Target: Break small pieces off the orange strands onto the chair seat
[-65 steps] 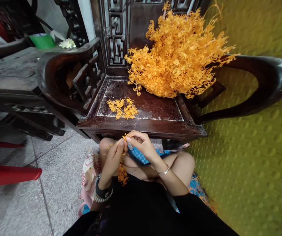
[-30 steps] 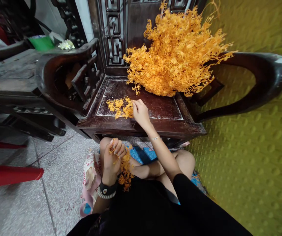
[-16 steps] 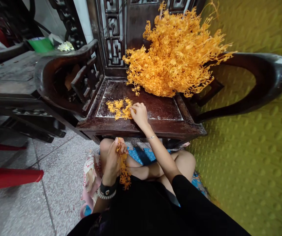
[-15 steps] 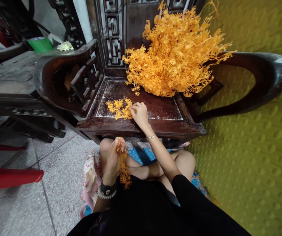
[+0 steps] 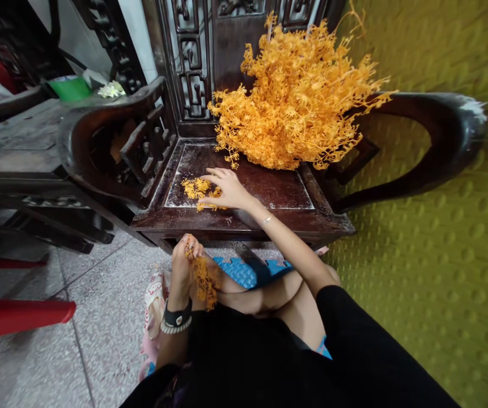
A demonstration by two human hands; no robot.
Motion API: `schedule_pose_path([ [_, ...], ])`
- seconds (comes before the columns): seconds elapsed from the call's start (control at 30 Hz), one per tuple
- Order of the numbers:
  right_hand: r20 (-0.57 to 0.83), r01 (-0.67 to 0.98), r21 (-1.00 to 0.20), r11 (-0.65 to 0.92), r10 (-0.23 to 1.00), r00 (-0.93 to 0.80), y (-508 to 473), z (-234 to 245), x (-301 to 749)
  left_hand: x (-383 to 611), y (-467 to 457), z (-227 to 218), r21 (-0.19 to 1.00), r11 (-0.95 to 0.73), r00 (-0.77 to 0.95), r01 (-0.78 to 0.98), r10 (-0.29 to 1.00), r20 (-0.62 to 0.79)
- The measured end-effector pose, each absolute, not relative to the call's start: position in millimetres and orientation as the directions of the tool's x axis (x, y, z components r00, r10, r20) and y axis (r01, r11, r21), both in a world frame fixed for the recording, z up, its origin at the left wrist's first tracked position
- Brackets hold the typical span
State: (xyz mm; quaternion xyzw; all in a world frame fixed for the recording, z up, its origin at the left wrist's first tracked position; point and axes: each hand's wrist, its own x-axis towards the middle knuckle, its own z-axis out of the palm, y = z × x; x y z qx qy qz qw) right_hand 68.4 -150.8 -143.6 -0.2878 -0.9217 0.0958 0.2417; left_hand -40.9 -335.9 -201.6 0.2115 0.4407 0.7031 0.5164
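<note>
Orange is the sprig that I watch from my remote post: it hangs below the left hand, whose fingers are curled around its upper end. The right hand is spread wide over the small pile of orange blossoms on the chair seat; whether its fingertips touch them, I cannot tell. I judge that the step in hand is picking from this pile, so a light pinch of thumb and finger is called for. The sprig's long axis runs downward and slightly rightward, free end lowest.

Green container on dark table
</note>
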Motion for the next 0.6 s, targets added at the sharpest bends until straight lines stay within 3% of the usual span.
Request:
schedule_pose_path([
  [0.13, 0.133, 0.362, -0.134, 0.922, 0.379, -0.916, -128.2, -142.8, 6.5, -29.7, -339.5, -215.9, 0.843, -0.027, -0.319, -0.538, 0.932, -0.173],
  [0.27, -0.074, 0.378, -0.082, 0.922, 0.372, -0.925, -109.4, -160.2, -22.7, -22.7, -346.0, -222.0, 0.840, 0.006, -0.273, -0.543, 0.944, -0.184],
  [0.43, -0.052, 0.474, -0.122, 0.872, 0.471, -0.881, -98.5, -173.7, 31.9, -26.1, -347.6, -213.0, 0.795, 0.038, -0.241, -0.606, 0.943, -0.229],
  [0.6, -0.004, 0.590, -0.195, 0.783, 0.601, -0.799, -100.5, -174.5, 127.7, -9.0, -343.9, -208.5, 0.759, 0.112, -0.094, -0.642, 0.970, -0.223],
])
